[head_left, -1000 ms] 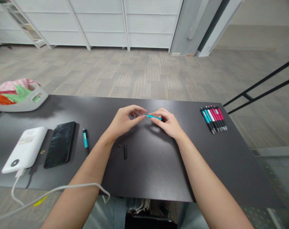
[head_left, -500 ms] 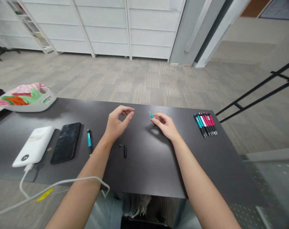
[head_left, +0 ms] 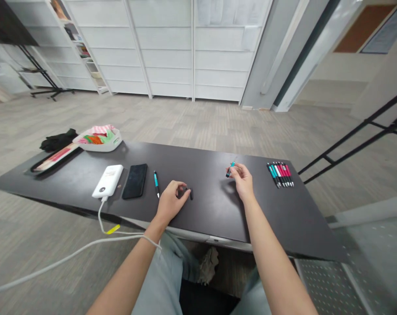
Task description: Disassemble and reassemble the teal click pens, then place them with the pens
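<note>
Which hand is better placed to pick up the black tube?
Probably the left hand: it is close beside the black tube, whereas the right hand is farther off and holds a teal pen.

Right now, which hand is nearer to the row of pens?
Right. The right hand, holding a turquoise pen part, is left of the row of pens; the left hand is farther left, near a black tube.

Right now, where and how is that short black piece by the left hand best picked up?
Probably by its middle, pinched across its long sides from above: the short black piece is slim and lies lengthwise front to back, with the left hand close on its left.
</note>
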Motion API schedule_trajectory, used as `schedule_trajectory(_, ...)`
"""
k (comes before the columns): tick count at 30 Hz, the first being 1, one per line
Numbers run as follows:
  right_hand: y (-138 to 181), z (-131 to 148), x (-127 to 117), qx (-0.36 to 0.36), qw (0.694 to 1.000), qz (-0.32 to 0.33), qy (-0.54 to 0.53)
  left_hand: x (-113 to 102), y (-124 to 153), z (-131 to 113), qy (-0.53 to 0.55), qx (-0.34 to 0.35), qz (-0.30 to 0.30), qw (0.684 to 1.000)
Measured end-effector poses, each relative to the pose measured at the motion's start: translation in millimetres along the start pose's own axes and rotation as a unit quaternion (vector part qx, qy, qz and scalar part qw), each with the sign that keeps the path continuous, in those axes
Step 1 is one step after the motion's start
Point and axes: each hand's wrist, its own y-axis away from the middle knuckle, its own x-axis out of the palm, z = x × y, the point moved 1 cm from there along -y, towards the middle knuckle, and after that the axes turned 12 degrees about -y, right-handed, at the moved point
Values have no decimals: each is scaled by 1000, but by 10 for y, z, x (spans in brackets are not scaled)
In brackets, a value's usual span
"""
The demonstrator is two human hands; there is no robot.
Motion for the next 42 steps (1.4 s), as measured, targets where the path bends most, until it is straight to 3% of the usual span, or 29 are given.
schedule_trajectory(7, 838, 107, -21, 15, 999, 20, 33, 6, 20, -6, -81, 32, 66, 994)
schedule_trajectory(11, 1111, 173, -46, 16, 997, 33, 62, 9, 11, -9, -112, 30, 73, 991)
schedule_trajectory(23, 1083, 179, 46, 23, 989, 50, 138, 32, -59, -50, -147, 58, 98, 983)
schedule_trajectory(31, 1088, 173, 79, 18, 988, 54, 147, 84, -87, -25, -96, 108, 98, 985)
schedule_trajectory(42, 1172, 179, 125, 30, 991, 27, 130, 86, -68, -150, -143, 90, 111, 979)
